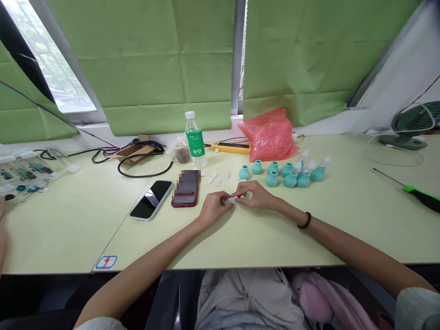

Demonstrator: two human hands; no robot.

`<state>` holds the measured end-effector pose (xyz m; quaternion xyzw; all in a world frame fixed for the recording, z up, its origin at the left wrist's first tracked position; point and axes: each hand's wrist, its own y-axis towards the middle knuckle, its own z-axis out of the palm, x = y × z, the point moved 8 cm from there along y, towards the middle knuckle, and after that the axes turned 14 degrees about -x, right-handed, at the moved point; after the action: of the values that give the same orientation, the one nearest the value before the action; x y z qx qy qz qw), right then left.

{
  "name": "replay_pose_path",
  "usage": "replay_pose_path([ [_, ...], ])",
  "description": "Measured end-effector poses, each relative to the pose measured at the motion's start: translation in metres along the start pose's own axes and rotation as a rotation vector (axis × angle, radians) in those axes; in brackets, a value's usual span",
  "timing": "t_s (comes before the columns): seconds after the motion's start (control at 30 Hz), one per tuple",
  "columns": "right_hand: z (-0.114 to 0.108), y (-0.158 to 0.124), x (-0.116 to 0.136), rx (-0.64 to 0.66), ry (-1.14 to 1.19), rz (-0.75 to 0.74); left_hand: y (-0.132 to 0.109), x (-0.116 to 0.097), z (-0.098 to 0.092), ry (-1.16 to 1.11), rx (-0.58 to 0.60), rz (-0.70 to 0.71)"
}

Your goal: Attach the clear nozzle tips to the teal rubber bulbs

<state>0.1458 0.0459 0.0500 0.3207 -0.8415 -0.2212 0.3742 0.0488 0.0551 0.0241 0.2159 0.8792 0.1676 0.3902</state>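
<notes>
My left hand [216,209] is closed, thumb and fingers pinching a small translucent white piece [229,200] just above the table. Close beside it, my right hand [257,194] is pinched at the other side of that piece, and some clear material shows under its fingers. The fingers partly hide the piece, so its exact kind cannot be made out. Behind the hands lie several small white cone-shaped tips [215,175]. To the right of these stand several teal squeeze bulbs [271,178]; some have an open neck, others carry a white pointed nozzle [326,160].
Two phones, one dark-screened [151,200] and one red-cased [186,189], lie left of my hands. Behind stand a water bottle [195,142], a yellow power strip [231,147] and a pink bubble-wrap bag [270,135]. A screwdriver [409,189] and fan [412,123] are at right.
</notes>
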Motion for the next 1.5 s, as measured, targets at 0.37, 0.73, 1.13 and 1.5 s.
replay_pose_path([
  [0.37,0.004,-0.004,0.006,-0.009,-0.137,-0.130,0.000,0.001,0.002,-0.008,-0.007,0.028],
  [0.73,0.009,-0.006,0.000,0.019,0.000,-0.013,-0.002,0.001,0.002,0.007,-0.003,0.043],
  [1.13,0.003,-0.004,-0.006,-0.027,-0.055,-0.068,-0.001,0.001,0.002,0.009,0.004,0.026],
  [1.5,0.003,-0.005,-0.004,-0.024,-0.089,-0.064,-0.001,0.000,0.001,0.025,0.008,0.019],
])
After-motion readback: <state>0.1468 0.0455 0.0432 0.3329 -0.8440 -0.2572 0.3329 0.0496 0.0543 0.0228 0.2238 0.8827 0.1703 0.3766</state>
